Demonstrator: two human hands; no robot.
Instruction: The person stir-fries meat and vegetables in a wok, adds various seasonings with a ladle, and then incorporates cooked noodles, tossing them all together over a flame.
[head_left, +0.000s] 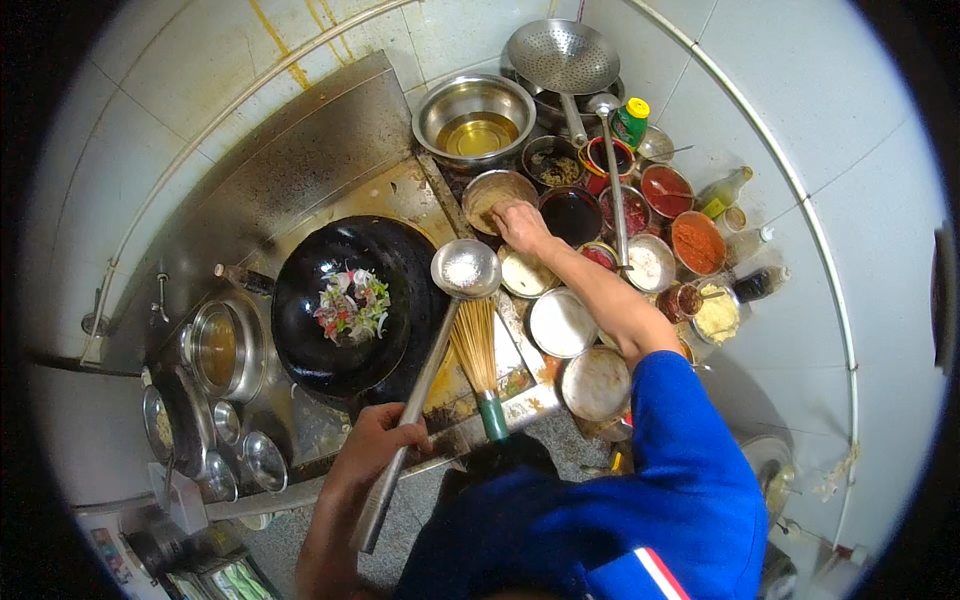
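My left hand (386, 441) grips the long handle of a steel ladle (465, 270), whose bowl is raised beside the wok and holds something pale or shiny. My right hand (521, 225) reaches into a metal bowl of brownish powder (487, 196); its fingertips are partly hidden. A black wok (300, 330) on the stove holds chopped vegetables (352, 306) in green, red and white, with darker pieces. A bamboo wok brush (480, 360) with a green handle lies between the wok and the seasoning bowls.
A steel basin of oil (474, 154) stands behind. A perforated strainer (564, 56) and another ladle (615, 187) rest over bowls at the right. Red chili paste (666, 191), a bowl of white seasoning (562, 322) and bottles (724, 191) crowd that side. Metal bowls (265, 461) sit left; a soiled steel splashback (300, 142) rises behind.
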